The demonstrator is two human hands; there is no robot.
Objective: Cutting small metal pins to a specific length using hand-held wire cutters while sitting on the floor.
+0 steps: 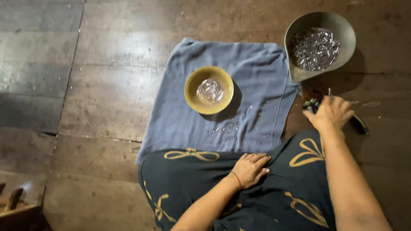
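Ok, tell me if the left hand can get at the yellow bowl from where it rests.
Probably yes. The left hand lies on the lap, holding nothing, and only flat blue cloth lies between it and the yellow bowl.

A cloth (252, 72) lay on the floor (107, 51) before the person's lap, with a bowl (209, 90) resting on it (small pieces inside). To the right, off the cloth's edge, sat a scoop-shaped pan (320, 45) holding metal bits, beyond the right hand (332, 113).
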